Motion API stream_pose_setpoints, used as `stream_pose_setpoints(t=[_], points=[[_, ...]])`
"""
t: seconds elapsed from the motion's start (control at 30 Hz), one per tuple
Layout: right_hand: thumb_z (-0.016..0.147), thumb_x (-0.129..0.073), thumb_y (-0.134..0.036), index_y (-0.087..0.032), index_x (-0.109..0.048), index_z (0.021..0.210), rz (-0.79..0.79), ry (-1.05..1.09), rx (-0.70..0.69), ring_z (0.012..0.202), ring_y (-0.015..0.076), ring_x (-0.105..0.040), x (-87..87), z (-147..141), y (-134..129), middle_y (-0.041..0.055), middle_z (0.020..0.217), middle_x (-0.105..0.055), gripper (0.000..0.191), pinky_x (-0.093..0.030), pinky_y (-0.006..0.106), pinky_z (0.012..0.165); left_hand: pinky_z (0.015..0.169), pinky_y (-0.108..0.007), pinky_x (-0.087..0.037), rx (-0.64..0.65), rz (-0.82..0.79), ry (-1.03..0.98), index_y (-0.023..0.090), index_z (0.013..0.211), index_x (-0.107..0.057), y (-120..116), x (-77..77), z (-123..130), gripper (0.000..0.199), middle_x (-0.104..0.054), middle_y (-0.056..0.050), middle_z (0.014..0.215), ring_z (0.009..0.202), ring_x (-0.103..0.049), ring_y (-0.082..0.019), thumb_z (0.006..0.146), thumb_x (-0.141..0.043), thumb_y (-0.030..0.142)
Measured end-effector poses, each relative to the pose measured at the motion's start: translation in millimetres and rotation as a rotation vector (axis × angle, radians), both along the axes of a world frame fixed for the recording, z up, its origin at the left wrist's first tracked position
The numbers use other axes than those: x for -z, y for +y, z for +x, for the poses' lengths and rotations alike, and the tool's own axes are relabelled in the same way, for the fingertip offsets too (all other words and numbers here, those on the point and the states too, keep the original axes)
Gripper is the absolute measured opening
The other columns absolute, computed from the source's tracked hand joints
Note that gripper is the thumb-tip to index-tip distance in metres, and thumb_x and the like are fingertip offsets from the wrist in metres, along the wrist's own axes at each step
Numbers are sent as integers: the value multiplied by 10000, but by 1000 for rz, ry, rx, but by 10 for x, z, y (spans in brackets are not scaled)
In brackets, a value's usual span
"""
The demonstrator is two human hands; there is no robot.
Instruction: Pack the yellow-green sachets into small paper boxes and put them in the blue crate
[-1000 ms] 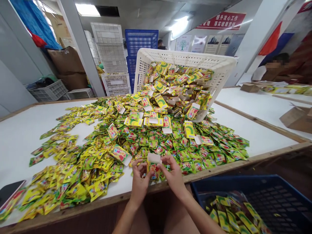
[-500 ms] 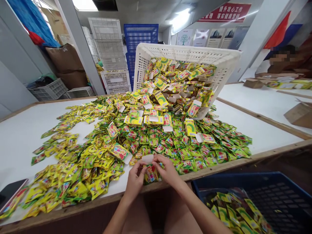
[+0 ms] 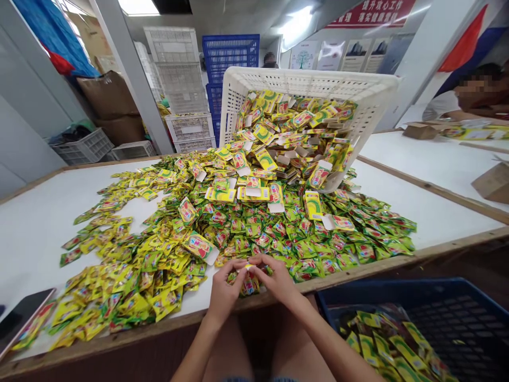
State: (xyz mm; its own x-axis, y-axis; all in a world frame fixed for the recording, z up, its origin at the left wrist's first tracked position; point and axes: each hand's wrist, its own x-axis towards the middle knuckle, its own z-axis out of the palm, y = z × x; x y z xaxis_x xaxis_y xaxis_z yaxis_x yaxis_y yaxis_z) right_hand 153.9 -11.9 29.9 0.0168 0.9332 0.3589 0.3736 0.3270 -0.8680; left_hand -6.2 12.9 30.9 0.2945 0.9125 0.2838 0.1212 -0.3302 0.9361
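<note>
Near the table's front edge, my left hand (image 3: pixel 225 289) and my right hand (image 3: pixel 278 281) hold one small box (image 3: pixel 249 285) between them, fingers and thumbs pinching its top end. The box shows red, yellow and green print. Just beyond my hands lie green sachets (image 3: pixel 306 249), with a heap of yellow sachets (image 3: pixel 131 281) to the left. An open box (image 3: pixel 200 247) with a white flap rests on the sachets to the left of my hands. Behind them a tipped white basket (image 3: pixel 369 101) spills many small boxes (image 3: pixel 265 159) onto the table.
A blue crate (image 3: pixel 473 329) holding filled boxes stands below the table edge at right. A phone (image 3: pixel 26 318) lies at the far left. Across a wooden divider (image 3: pixel 429 185), a person (image 3: pixel 457 98) sits near cartons. Stacked crates (image 3: pixel 178 85) stand behind.
The white flap at the top of the held box, upright before, is now folded down under my fingers and thumbs. The view has shifted slightly.
</note>
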Motion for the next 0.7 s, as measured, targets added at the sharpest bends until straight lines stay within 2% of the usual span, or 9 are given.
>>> stream_pose_setpoints(t=[0.2,0.3,0.53,0.7], points=[[828,-529,-274,-180,-605,843,-58,-51,35,642,132,-569,-56,-34,56,12,727,-632,123,-432,228,613,741,-278,-485,-45,-43,26,170,866,-625,65,18,51,166,-669,-51,850,799,-621,-180,792,-560,303],[828,-526,-273,-176,-592,819,-81,-14,45,626,129,-562,-82,-43,91,7,700,-622,118,-426,221,597,695,-262,-484,-91,-29,24,167,829,-618,95,31,86,165,-657,-32,779,739,-612,-169,784,-568,318],[846,-499,-269,-189,-596,901,-39,47,25,685,132,-563,22,-31,7,15,790,-626,137,-431,229,636,798,-294,-478,-60,-50,-20,193,962,-637,39,159,50,207,-674,-49,941,881,-618,-189,801,-560,298],[833,-510,-271,-193,-578,892,-42,73,27,697,139,-554,149,-90,-38,13,788,-605,119,-437,239,646,860,-341,-463,-75,32,22,200,893,-680,36,217,6,165,-684,-53,928,915,-612,-204,789,-580,280]])
